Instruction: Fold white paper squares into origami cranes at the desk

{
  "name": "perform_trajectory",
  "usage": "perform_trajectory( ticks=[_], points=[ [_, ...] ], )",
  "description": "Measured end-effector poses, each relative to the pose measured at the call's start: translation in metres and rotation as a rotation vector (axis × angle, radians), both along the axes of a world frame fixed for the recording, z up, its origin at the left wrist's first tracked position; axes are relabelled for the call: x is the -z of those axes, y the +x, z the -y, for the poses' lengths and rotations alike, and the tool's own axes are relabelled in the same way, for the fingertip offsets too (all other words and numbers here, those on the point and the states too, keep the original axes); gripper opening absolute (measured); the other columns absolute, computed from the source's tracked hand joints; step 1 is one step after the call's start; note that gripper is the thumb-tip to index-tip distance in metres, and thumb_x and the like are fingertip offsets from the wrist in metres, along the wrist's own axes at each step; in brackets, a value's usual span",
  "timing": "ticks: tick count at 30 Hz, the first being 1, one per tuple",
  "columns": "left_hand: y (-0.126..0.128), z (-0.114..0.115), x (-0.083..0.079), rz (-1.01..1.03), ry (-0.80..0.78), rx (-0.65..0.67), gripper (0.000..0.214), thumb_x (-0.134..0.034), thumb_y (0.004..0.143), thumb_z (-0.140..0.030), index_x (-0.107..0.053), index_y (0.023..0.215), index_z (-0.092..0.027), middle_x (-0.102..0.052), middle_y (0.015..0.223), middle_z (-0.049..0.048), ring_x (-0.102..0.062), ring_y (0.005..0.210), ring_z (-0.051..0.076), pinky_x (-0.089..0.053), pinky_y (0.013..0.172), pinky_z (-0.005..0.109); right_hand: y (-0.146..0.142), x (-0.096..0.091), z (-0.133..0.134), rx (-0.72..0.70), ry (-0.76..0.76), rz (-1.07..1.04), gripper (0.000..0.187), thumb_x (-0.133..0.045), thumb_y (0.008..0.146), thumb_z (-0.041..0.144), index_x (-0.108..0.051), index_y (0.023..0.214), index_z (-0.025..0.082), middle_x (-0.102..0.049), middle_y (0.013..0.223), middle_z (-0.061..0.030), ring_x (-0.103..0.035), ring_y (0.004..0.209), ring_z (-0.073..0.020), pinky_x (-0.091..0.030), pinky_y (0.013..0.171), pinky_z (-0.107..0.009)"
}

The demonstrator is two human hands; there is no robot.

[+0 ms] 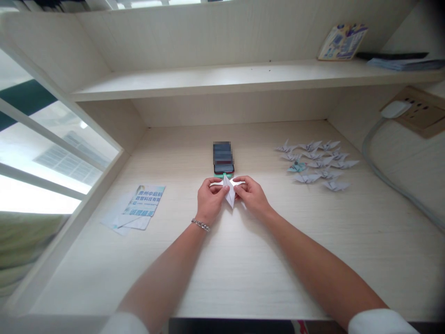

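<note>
My left grip [212, 200] and right grip [253, 195], fingers curled nearly closed, pinch the folded white paper [228, 194] from either side. It sits between them, mid-desk [222, 278], points toward the back and front edges, just nearer me than the phone [223, 158].

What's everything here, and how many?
Desk: one, cream, middle
Shelf: one, cream, above desk
Folded paper: one, white, centre
Paper cranes: about twelve, one turquoise, others white, right
Phone: one, dark, behind folded paper
Small object: one, green, by phone
Printed papers: several, white, blue, left
Packet: one, yellow, purple, shelf
Flat items: several, black, grey, shelf
Socket: one, brown, far right
Plug with cable: one, pale, in socket
Cloth: one, green, lower left
Bracelet: one, silver, left wrist
Left hand, right hand: one each, holding folded paper
</note>
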State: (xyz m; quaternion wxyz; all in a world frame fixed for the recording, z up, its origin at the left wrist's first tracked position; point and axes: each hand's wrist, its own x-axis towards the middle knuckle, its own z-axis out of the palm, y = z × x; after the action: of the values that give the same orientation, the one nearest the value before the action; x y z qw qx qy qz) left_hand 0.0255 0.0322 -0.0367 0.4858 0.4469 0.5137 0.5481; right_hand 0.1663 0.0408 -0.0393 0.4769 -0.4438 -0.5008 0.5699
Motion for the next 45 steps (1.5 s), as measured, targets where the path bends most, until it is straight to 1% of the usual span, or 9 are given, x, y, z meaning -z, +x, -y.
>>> perform_trajectory(
  ticks=[6,13,20,26,32,36,39,41,45],
  points=[
    [-0.0005,0.0005,-0.0011,0.024,0.001,0.016,0.041,-0.071,0.062,-0.031,-0.052,0.095,-0.015,-0.067,0.072,0.0052,-0.064,0.063,0.015,-0.049,0.059,0.025,-0.0001,-0.0038,0.0021,-0.056,0.025,0.032,0.031,-0.063,0.07,0.034,-0.053,0.094,0.018,-0.059,0.061,0.0024,-0.056,0.055,-0.0126,-0.046,0.056,-0.026],
    [-0.0015,0.0005,-0.003,0.074,0.001,0.082,0.04,-0.07,0.063,-0.027,-0.054,0.098,-0.015,-0.068,0.079,0.0071,-0.064,0.068,0.016,-0.051,0.063,0.028,0.0022,-0.0063,0.0035,-0.057,0.068,0.113,0.028,-0.062,0.07,0.031,-0.053,0.094,0.018,-0.057,0.059,0.003,-0.053,0.052,-0.0119,-0.041,0.051,-0.024],
    [-0.0014,-0.0002,-0.002,0.108,0.004,0.07,0.039,-0.069,0.064,-0.025,-0.053,0.099,-0.015,-0.068,0.077,0.0063,-0.064,0.065,0.016,-0.05,0.062,0.027,0.0024,-0.0041,0.0038,-0.073,0.114,0.163,0.029,-0.06,0.072,0.029,-0.053,0.098,0.018,-0.056,0.06,0.0029,-0.05,0.052,-0.0113,-0.038,0.049,-0.023],
    [-0.0023,-0.0014,-0.0006,0.099,-0.006,0.042,0.038,-0.068,0.064,-0.024,-0.054,0.099,-0.016,-0.068,0.074,0.0041,-0.062,0.061,0.014,-0.048,0.059,0.025,0.0017,-0.0027,0.0041,-0.073,0.112,0.187,0.033,-0.061,0.07,0.032,-0.053,0.1,0.018,-0.056,0.06,0.0032,-0.05,0.052,-0.0113,-0.039,0.05,-0.023],
    [-0.0013,0.0001,-0.0024,0.103,0.007,0.082,0.037,-0.067,0.066,-0.026,-0.054,0.099,-0.016,-0.067,0.072,0.0032,-0.061,0.062,0.013,-0.048,0.06,0.025,-0.0005,-0.0062,0.0074,-0.086,0.113,0.22,0.034,-0.061,0.071,0.035,-0.053,0.099,0.019,-0.053,0.06,0.0038,-0.048,0.052,-0.0108,-0.036,0.048,-0.022],
    [-0.0012,-0.0011,-0.0033,0.11,0.009,0.01,0.038,-0.069,0.065,-0.029,-0.054,0.097,-0.016,-0.064,0.064,-0.0001,-0.058,0.056,0.011,-0.046,0.056,0.022,0.0009,-0.0067,0.006,-0.131,0.087,0.219,0.035,-0.063,0.068,0.031,-0.053,0.1,0.019,-0.048,0.054,0.0067,-0.044,0.047,-0.0093,-0.032,0.044,-0.02],
    [-0.0012,-0.0023,-0.0044,0.15,-0.008,-0.015,0.04,-0.07,0.064,-0.032,-0.054,0.097,-0.016,-0.065,0.066,0.0,-0.058,0.056,0.01,-0.046,0.058,0.023,0.0024,-0.0068,0.0037,-0.138,0.058,0.18,0.037,-0.065,0.066,0.031,-0.053,0.098,0.019,-0.049,0.054,0.0069,-0.045,0.047,-0.0093,-0.033,0.044,-0.02],
    [-0.001,-0.0022,-0.0049,0.151,-0.011,0.023,0.04,-0.069,0.064,-0.033,-0.055,0.097,-0.016,-0.066,0.068,0.001,-0.059,0.058,0.01,-0.047,0.059,0.023,0.003,-0.0064,0.0022,-0.111,0.045,0.145,0.038,-0.066,0.065,0.033,-0.053,0.097,0.019,-0.051,0.055,0.0061,-0.048,0.048,-0.01,-0.035,0.045,-0.021],
    [-0.0006,-0.0005,-0.0033,0.083,0.006,0.136,0.033,-0.069,0.065,-0.03,-0.057,0.093,-0.015,-0.065,0.07,0.0025,-0.06,0.062,0.012,-0.048,0.062,0.024,0.0032,-0.0031,-0.0004,-0.029,0.029,0.082,0.041,-0.067,0.066,0.038,-0.052,0.098,0.019,-0.057,0.058,0.0032,-0.052,0.05,-0.0121,-0.038,0.046,-0.023]
  ],
)
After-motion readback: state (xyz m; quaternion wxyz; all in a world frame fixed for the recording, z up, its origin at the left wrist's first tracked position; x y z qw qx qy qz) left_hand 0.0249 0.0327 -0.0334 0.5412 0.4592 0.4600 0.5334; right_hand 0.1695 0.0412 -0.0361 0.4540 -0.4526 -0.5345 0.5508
